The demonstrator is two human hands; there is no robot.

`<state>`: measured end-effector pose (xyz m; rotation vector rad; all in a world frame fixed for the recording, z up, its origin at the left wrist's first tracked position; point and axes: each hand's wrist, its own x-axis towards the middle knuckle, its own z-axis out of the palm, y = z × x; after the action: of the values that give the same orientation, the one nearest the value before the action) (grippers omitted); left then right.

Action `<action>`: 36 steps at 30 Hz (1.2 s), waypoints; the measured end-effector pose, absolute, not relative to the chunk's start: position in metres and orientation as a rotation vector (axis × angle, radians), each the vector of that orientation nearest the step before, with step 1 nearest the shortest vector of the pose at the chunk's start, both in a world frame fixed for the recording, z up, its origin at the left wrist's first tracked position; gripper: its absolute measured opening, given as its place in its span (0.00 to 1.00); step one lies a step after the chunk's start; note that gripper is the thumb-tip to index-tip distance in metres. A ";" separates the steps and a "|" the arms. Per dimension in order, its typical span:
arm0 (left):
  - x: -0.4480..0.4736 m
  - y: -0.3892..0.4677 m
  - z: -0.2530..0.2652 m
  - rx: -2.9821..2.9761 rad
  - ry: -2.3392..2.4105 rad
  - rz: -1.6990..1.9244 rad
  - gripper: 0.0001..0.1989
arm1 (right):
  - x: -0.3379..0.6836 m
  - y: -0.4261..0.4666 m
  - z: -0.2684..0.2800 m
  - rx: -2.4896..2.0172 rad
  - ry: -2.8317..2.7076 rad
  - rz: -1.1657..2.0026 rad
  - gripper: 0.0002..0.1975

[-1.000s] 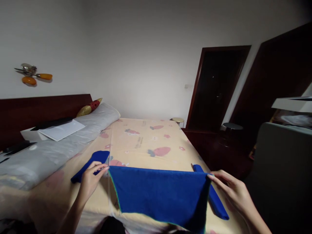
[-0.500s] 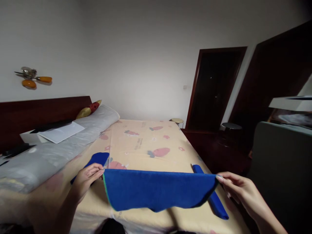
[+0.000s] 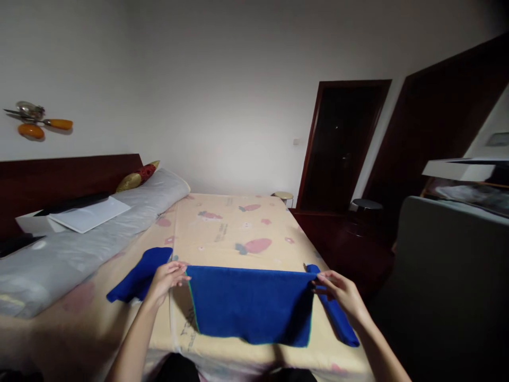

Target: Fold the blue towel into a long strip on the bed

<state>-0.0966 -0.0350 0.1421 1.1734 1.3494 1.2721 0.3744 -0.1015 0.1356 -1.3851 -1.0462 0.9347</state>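
Note:
A blue cloth point(image 3: 250, 305) with green edging hangs stretched between my two hands over the near part of the bed. My left hand point(image 3: 169, 278) pinches its upper left corner, and my right hand point(image 3: 338, 289) pinches the upper right corner. The lower edge droops close to the bed sheet; whether it touches I cannot tell. Left of my left hand lies a second blue cloth point(image 3: 141, 273), crumpled or loosely folded flat. Beneath and beyond my right hand a narrow rolled or folded blue cloth point(image 3: 338, 318) lies along the bed's right side.
The bed sheet point(image 3: 234, 228) has a strawberry print. A grey rolled quilt point(image 3: 119, 233) runs along the headboard point(image 3: 71, 178), with a white flat sheet point(image 3: 89, 214) on it. A dark chair back point(image 3: 429, 254) stands at the right. Two stools stand near the door point(image 3: 345, 148).
My hands have come closer together, with the right hand moving left and the left hand slightly right. The held cloth hangs lower and fuller. The view has turned slightly right.

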 end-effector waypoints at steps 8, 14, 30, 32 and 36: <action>-0.111 -0.039 0.143 1.122 1.320 1.352 0.24 | 0.372 -0.097 0.137 -1.416 -1.172 0.930 0.25; -0.126 -0.056 0.158 1.237 1.313 1.192 0.19 | 0.385 -0.111 0.149 -1.454 -1.321 0.947 0.22; -0.108 -0.022 0.105 1.262 1.314 1.523 0.24 | 0.378 -0.083 0.116 -1.407 -1.309 0.778 0.26; -0.105 -0.014 0.103 1.276 1.309 1.647 0.24 | 0.381 -0.084 0.119 -1.333 -1.290 0.599 0.25; -0.108 -0.001 0.092 1.375 1.335 1.682 0.22 | 0.388 -0.079 0.114 -1.307 -1.279 0.531 0.22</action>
<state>-0.1082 -0.0011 0.0918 1.3748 1.3353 1.6821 0.3884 -0.0793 0.1138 -1.3071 -1.2794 0.5306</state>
